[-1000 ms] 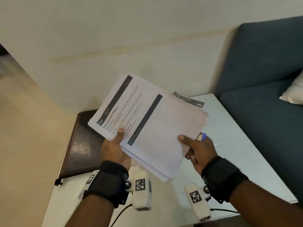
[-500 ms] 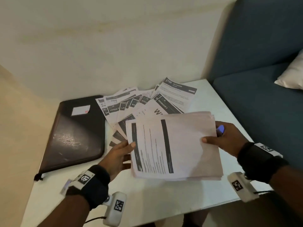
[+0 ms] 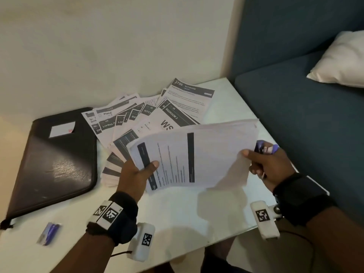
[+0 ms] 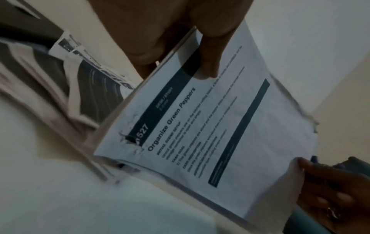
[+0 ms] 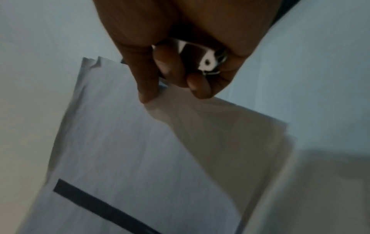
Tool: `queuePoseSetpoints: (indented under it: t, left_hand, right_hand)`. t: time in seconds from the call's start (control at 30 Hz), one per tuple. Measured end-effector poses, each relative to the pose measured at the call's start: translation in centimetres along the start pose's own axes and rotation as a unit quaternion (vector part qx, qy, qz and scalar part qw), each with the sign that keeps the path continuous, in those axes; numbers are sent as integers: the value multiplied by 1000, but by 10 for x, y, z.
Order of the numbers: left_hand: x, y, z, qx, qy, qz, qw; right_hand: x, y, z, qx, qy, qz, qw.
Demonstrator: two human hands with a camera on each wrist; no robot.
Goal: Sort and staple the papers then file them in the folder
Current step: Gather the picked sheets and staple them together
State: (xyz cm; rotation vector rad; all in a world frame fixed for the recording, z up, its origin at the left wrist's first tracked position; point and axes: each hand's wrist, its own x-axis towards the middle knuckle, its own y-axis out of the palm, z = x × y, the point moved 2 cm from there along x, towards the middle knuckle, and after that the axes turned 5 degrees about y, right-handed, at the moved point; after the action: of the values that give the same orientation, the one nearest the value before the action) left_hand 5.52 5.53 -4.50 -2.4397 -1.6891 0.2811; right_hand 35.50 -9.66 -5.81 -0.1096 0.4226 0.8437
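Since 0.5 s ago we've pulled the stack (image 3: 206, 154) nearer and the left hand (image 3: 136, 174), then open beside it, now pinches its left edge, thumb on top. Since 1 s ago it's come down from in front of the wall to just over the table (image 3: 177, 223).

Sofa (image 3: 305, 115) is cut off at the frame's rt edge, w/ a pillow (image 3: 340, 60) half out of view. Table's near edge is hidden by our arms. Folder (image 3: 53, 160) lies shut at the left, its white label (image 3: 62, 129) too blurred to read. Loose sheets (image 3: 147, 115) are fanned betw. folder and stack, mostly overlapped; we read "756 BATHROOM", "BEDROOM 3", "LIVING", "KITCH" (cut off), "Place". Stack's top page, in the left wrist view, reads "527" and "Organize Green Peppers"; body text is too soft to read. Its corner by the "527" looks torn or punched, can't tell which.

Right hand (image 3: 269, 164) pinches the stack's rt edge under the thumb while the curled fingers also hold a stapler (image 3: 266, 148), mostly hidden, purple in the head view. Small purple item (image 3: 49, 233) at the table's near left is too blurred to ID.
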Motion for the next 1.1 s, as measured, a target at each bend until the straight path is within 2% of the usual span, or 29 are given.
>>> queuePoseSetpoints:
  t: [0.1,0.2,0.43,0.57,0.77,0.93,1.1]
  left_hand:
    - [1,-1,-14,-30,47,-15,998]
    - [3,0,-17,-51,70,-17,996]
    - [-3,21,5,-52,45,27,997]
    - [-5,28,11,-67,27,43,996]
    - [-7,40,5,-97,37,38,994]
    - [-15,57,22,-86,-2,56,995]
    - [-16,61,19,-93,14,60,994]
  right_hand:
    - [-8,-5,21,17,-126,-10,992]
    - [-19,-7,28,-9,-189,-24,982]
    - [-24,-18,7,-110,-187,-97,971]
    - [-20,-25,-3,-93,-163,-113,976]
    - [-26,-35,5,-60,-201,-139,968]
    - [-28,-40,-16,-75,-152,-139,976]
    - [-28,-48,-14,-32,-152,-145,977]
